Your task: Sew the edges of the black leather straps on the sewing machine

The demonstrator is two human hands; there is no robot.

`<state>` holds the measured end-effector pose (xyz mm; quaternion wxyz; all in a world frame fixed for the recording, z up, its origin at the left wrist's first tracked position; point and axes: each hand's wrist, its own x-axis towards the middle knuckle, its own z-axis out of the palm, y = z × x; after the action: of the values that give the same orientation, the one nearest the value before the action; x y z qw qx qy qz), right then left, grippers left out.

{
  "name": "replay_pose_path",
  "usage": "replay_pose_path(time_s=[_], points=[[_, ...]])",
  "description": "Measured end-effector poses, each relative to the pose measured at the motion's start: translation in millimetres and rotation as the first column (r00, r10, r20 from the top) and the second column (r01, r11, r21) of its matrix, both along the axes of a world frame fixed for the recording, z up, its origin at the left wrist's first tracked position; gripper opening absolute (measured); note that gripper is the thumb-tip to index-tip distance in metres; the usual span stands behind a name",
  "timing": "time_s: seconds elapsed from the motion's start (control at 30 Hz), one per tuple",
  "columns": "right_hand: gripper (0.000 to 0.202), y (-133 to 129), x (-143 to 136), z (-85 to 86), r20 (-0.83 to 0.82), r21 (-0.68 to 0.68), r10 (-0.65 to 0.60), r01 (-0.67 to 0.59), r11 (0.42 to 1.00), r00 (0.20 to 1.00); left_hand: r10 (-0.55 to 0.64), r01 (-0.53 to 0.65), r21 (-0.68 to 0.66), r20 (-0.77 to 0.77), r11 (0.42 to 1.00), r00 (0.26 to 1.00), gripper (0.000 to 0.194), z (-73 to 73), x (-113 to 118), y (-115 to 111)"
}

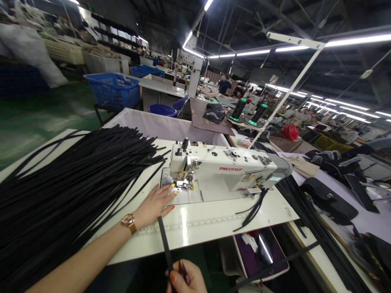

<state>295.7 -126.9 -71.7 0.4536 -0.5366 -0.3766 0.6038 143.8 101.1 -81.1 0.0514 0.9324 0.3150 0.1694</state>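
Note:
My left hand [155, 205] lies flat on the bed of a white sewing machine [220, 167], fingers stretched out and their tips close beside the presser foot [183, 185]. A narrow black strap [165, 240] runs from near the heel of that hand down past the table's front edge. Its lower end is pinched in my right hand [186, 278], between thumb and fingers. Something small, dark and pointed also shows in the right hand; I cannot make out what it is. A large bundle of black straps [79, 175] lies left of the machine.
A printed ruler [195, 223] runs along the tabletop front. Several short black strips [255, 211] hang near the machine's right end. Below sits an open drawer [275, 256]. Two black thread cones [238, 110] stand behind, and black bag pieces [330, 199] lie at right.

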Motion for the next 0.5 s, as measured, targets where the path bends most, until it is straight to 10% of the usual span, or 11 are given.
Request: replay_pose_path(time_s=[0.5], points=[[0.038,105,12,32.7,0.414,0.248,-0.109,0.003,0.969,0.904,0.070,-0.070,0.002,0.060,0.998,0.996,0.035,17.9,2,-7]])
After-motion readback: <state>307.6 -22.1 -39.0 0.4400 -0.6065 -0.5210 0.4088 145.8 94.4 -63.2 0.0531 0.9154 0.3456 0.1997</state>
